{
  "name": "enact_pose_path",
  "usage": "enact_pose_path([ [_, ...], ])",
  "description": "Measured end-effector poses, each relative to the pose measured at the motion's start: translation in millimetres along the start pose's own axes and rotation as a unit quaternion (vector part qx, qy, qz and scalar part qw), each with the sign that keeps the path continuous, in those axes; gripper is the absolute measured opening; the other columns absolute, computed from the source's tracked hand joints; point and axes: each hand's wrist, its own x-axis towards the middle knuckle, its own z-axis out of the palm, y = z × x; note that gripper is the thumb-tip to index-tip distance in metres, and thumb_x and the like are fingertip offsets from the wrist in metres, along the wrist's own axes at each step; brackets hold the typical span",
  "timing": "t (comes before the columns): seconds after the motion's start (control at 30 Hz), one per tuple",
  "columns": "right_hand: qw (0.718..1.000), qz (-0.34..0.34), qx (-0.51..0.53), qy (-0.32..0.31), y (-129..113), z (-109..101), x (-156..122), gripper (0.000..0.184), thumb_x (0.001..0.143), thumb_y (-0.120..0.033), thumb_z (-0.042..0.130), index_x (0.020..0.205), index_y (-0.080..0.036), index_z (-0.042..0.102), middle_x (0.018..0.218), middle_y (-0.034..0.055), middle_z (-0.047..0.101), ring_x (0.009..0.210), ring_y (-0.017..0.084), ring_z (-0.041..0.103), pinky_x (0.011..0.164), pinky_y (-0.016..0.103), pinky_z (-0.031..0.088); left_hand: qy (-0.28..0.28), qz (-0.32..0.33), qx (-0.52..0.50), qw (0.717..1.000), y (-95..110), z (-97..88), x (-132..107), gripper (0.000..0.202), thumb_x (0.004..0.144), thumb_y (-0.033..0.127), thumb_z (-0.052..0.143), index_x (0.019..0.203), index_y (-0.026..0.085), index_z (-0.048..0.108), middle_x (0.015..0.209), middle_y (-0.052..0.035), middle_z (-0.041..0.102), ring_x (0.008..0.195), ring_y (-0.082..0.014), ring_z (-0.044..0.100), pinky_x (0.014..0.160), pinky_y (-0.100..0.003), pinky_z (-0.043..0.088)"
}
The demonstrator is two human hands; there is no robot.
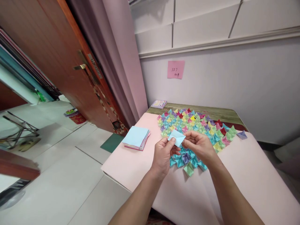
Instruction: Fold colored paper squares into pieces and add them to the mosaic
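Observation:
My left hand (164, 153) and my right hand (198, 144) both pinch a partly folded light blue paper square (177, 137), held just above the table. Beneath and beyond it lies a wide patch of several small folded paper pieces (194, 128) in blue, green, pink, yellow, purple and red, packed side by side on a pale pink sheet (131, 162). A stack of unfolded coloured paper squares (136, 137), light blue on top, rests on the pink sheet to the left of my left hand.
A small pad of coloured paper (158, 104) sits at the wooden table's (217, 113) far left corner. A pink sticky note (175, 69) is stuck on the white wall. A brown door (63, 62) and a pink curtain (122, 56) stand left; tiled floor (58, 175) lies below.

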Motion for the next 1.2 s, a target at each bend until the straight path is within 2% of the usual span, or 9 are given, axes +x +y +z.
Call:
enact_pose_path([
  [0.13,0.999,-0.014,-0.015,0.04,-0.1,6.6,-1.7,0.027,0.063,-0.031,0.086,0.073,-0.017,0.065,0.061,-0.0016,0.065,0.055,0.01,0.058,0.054,0.021,0.046,0.004,0.009,0.006,1.0,-1.8,-0.1,0.3,0.03,0.073,0.037,0.077,0.084,0.011,0.068,0.065,-0.0007,0.062,0.056,-0.0101,0.058,0.05,-0.02,0.05],
  [0.3,0.998,-0.016,-0.027,0.049,0.4,6.8,-2.8,0.029,0.066,-0.037,0.083,0.069,-0.017,0.063,0.059,-0.002,0.062,0.053,0.01,0.056,0.052,0.02,0.045,-0.018,0.005,0.01,1.0,1.1,0.0,-1.3,0.029,0.077,0.039,0.073,0.084,0.011,0.068,0.067,-0.0015,0.063,0.058,-0.0103,0.059,0.053,-0.02,0.05],
  [0.43,0.998,-0.002,-0.031,0.051,0.0,4.7,-2.1,0.031,0.068,-0.04,0.082,0.069,-0.017,0.061,0.058,-0.0034,0.059,0.051,0.008,0.052,0.049,0.019,0.042,-0.029,-0.019,0.006,0.999,5.5,0.0,-1.7,0.032,0.076,0.04,0.075,0.086,0.01,0.068,0.07,-0.002,0.062,0.059,-0.0106,0.058,0.049,-0.02,0.05],
  [0.63,0.997,0.072,0.006,-0.011,-4.0,3.4,-1.8,0.041,0.06,-0.044,0.087,0.083,-0.018,0.066,0.064,-0.0025,0.064,0.055,0.011,0.058,0.052,0.022,0.048,-0.016,-0.066,-0.027,0.997,6.9,-4.5,2.9,0.035,0.074,0.041,0.076,0.086,0.01,0.067,0.069,-0.003,0.062,0.054,-0.0099,0.057,0.044,-0.018,0.048],
  [0.77,0.995,0.099,0.002,-0.021,-3.0,-1.5,-1.4,0.04,0.059,-0.046,0.088,0.077,-0.016,0.068,0.064,0.0004,0.068,0.057,0.013,0.063,0.056,0.025,0.053,-0.019,-0.066,-0.028,0.997,6.7,-4.7,3.9,0.033,0.075,0.04,0.075,0.084,0.01,0.066,0.068,-0.0036,0.062,0.055,-0.01,0.058,0.047,-0.019,0.05],
  [0.97,0.998,0.062,-0.021,-0.002,-0.1,-5.4,-1.0,0.037,0.061,-0.045,0.086,0.071,-0.015,0.068,0.057,-0.0003,0.065,0.05,0.01,0.057,0.049,0.023,0.047,-0.041,-0.051,-0.011,0.998,7.3,0.5,1.6,0.031,0.078,0.041,0.072,0.084,0.011,0.066,0.072,-0.0037,0.062,0.057,-0.0108,0.058,0.048,-0.02,0.052],
  [1.2,0.995,-0.016,-0.087,0.038,0.1,5.2,-2.4,0.028,0.07,-0.04,0.078,0.066,-0.018,0.062,0.057,-0.0005,0.062,0.051,0.011,0.054,0.048,0.023,0.043,-0.048,-0.017,0.002,0.999,6.0,0.9,1.2,0.031,0.078,0.039,0.073,0.085,0.01,0.066,0.068,-0.0019,0.06,0.059,-0.011,0.057,0.048,-0.021,0.052],
])
